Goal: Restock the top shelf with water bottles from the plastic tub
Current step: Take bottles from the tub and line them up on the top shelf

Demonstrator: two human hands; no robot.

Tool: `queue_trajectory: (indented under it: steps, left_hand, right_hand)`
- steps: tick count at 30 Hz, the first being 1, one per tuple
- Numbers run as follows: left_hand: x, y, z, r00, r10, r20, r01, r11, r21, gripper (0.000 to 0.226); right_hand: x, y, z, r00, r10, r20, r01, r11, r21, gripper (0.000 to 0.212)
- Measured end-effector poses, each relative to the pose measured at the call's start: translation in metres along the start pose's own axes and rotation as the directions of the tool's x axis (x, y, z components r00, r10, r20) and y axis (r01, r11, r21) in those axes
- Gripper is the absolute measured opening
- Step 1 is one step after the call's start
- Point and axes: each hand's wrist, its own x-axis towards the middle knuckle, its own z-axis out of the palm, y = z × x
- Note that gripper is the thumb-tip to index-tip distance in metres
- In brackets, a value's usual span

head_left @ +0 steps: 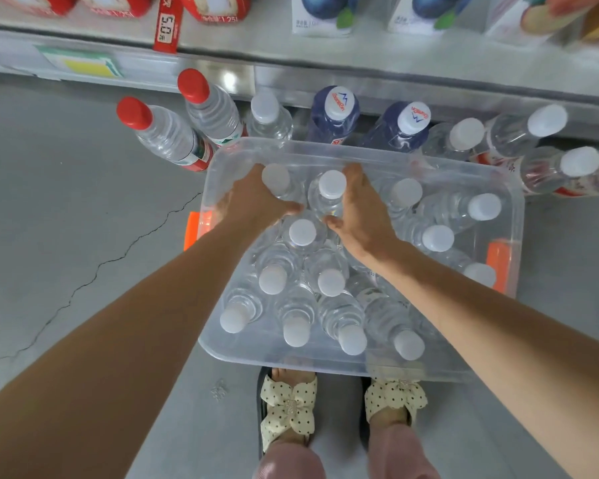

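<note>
Water bottles (302,232) stand packed in the clear plastic tub (291,361), on the grey floor (66,202) just in front of the person's bow slippers (288,406) & near the low shelf (429,74). Bottles upright, long axis vert., white caps up; those at the near & right sides look tilted, caps leaning outward. Both hands are down in the tub's far-left part. Left hand (253,198) is wrapped round the far-left bottle (275,176), thumb curled on its near side. Right hand (363,209) grips the next bottle (332,184) just to the right, thumb on the near side, fingers round the far side. Both gripped bottles vert., caps up. Beyond the tub: red-cap bottles (134,113) far left, 2 blue bottles (339,103) mid, more white-cap ones far right. Orange latches (498,257) on the tub's ends.
</note>
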Motion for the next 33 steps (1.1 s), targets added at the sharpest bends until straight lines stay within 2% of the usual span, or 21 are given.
queue_trajectory:
  steps: [9,15,19,22,24,27,30,33]
  left_hand:
    - [-0.002,-0.001,0.0,0.995,0.075,-0.061,-0.07,0.995,0.077,0.063]
    - [-0.018,-0.004,-0.011,0.979,0.185,-0.083,-0.184,0.983,0.011,0.058]
    - [-0.042,0.001,-0.038,0.947,0.309,-0.087,-0.308,0.951,0.023,0.056]
    - [-0.069,0.014,-0.066,0.928,0.365,-0.074,-0.369,0.928,-0.052,0.047]
    - [-0.088,0.03,-0.084,0.911,0.408,-0.056,-0.412,0.907,-0.091,0.044]
    - [-0.117,0.055,-0.104,0.894,0.446,-0.037,-0.446,0.883,-0.148,0.041]
    - [-0.139,0.079,-0.129,0.904,0.418,-0.087,-0.424,0.858,-0.289,0.046]
    - [-0.172,0.107,-0.16,0.926,0.342,-0.161,-0.377,0.807,-0.454,0.062]
  right_hand:
    - [0.008,0.0,-0.003,0.991,0.052,0.121,-0.067,0.99,0.124,0.071]
    - [-0.002,-0.005,-0.012,0.997,0.031,0.068,-0.043,0.984,0.173,0.052]
    - [-0.02,-0.02,-0.038,0.999,0.024,0.028,-0.033,0.93,0.367,0.045]
    - [-0.039,-0.032,-0.071,0.998,-0.041,-0.036,0.052,0.93,0.364,0.047]
    - [-0.048,-0.043,-0.096,0.997,-0.051,-0.051,0.067,0.918,0.392,0.042]
    - [-0.059,-0.059,-0.131,0.999,-0.041,-0.026,0.049,0.889,0.455,0.047]
    - [-0.069,-0.079,-0.177,1.0,0.015,0.011,-0.019,0.812,0.584,0.054]
    - [-0.084,-0.111,-0.234,0.996,-0.016,0.088,-0.046,0.748,0.662,0.039]
